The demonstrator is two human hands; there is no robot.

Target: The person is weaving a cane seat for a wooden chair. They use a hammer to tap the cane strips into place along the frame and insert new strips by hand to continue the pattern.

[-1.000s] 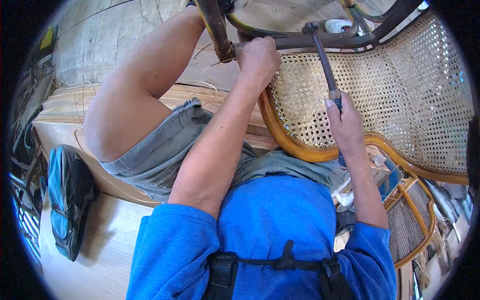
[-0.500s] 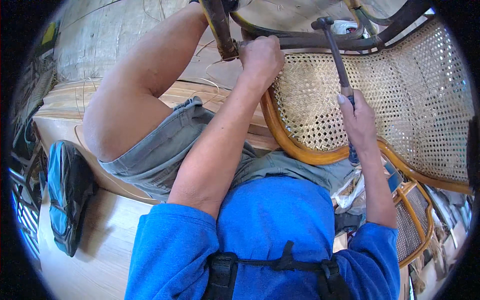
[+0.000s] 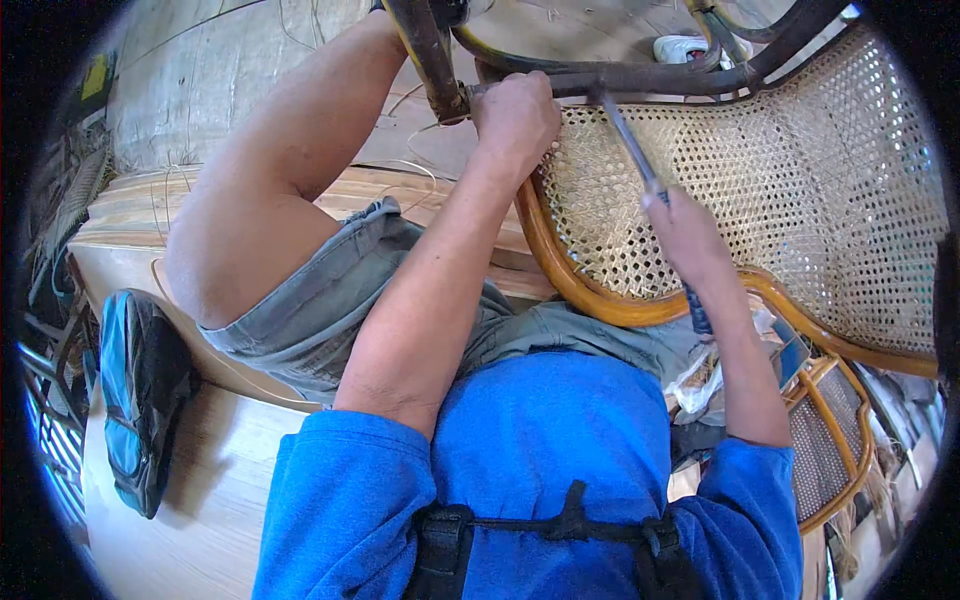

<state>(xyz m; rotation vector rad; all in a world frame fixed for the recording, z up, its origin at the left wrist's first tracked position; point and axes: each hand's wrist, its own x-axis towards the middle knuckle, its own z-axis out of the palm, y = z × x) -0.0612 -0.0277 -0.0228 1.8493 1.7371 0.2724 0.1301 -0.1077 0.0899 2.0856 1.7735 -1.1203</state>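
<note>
A chair with a woven cane seat and a brown wooden frame lies tipped across my lap. My left hand is closed round the dark rail at the seat's corner; its fingertips are hidden, so anything small under them does not show. In my right hand is a hammer, gripped by its dark handle. The hammer head, smeared by motion, is at the rail's edge, a little to the right of my left hand. Dark chair legs rise at the top.
A blue and black bag rests on a pale board at the left. Another cane-panelled frame is at the lower right, beside plastic wrapping and scraps. Loose cane strands lie by the wooden plank. A white shoe shows beyond the rail.
My right hand has swung the hammer down and to the left, bringing its head to the rail. My left hand stays at the corner; the chair has barely shifted.
</note>
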